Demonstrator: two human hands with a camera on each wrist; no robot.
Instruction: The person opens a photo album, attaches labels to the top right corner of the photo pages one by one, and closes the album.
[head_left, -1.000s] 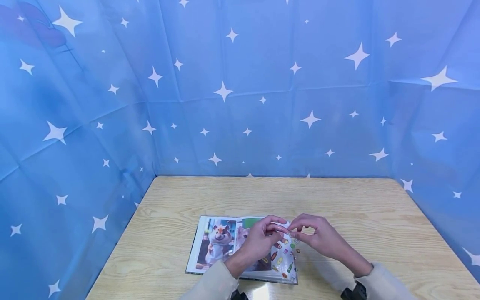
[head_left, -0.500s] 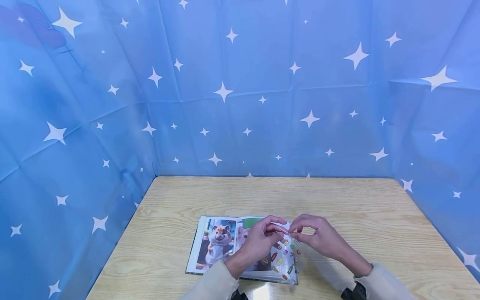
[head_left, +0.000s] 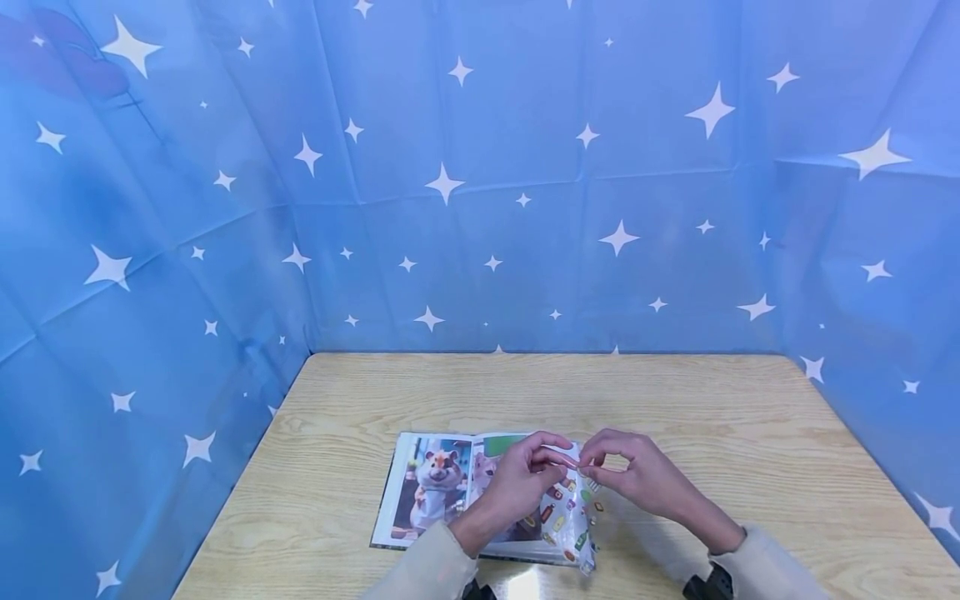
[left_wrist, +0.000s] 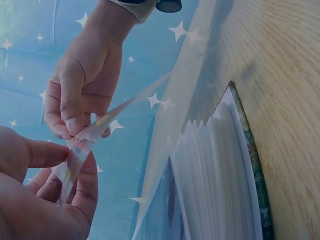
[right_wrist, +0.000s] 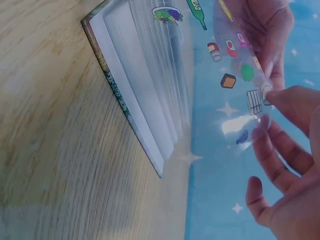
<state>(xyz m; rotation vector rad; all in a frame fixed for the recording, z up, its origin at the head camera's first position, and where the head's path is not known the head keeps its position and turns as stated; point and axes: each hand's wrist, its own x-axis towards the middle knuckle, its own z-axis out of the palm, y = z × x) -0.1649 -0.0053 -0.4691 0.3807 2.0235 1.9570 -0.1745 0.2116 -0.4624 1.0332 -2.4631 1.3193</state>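
Observation:
A clear plastic sheet (head_left: 562, 517) printed with small coloured food and bottle pictures is held up over the right side of an open photo album (head_left: 401, 500). My left hand (head_left: 517, 483) pinches its upper edge between thumb and fingers. Just to the right, my right hand (head_left: 648, 475) pinches the same edge, fingertips close to the left ones. In the right wrist view the sheet (right_wrist: 237, 75) hangs slack beside the album's page edges (right_wrist: 145, 80). The left wrist view has it nearly edge-on, wrinkled between the fingers. My left hand and forearm hide part of the right-hand page.
The album lies flat on a wood-grain table (head_left: 300, 467), a cartoon hamster picture (head_left: 437, 487) on its left page. A blue curtain (head_left: 525, 250) with white stars stands behind the table and on both sides.
The sheet's lower right corner has shifted and now juts slightly past the album's front edge. Both hands stay almost in place, still pinching the sheet.

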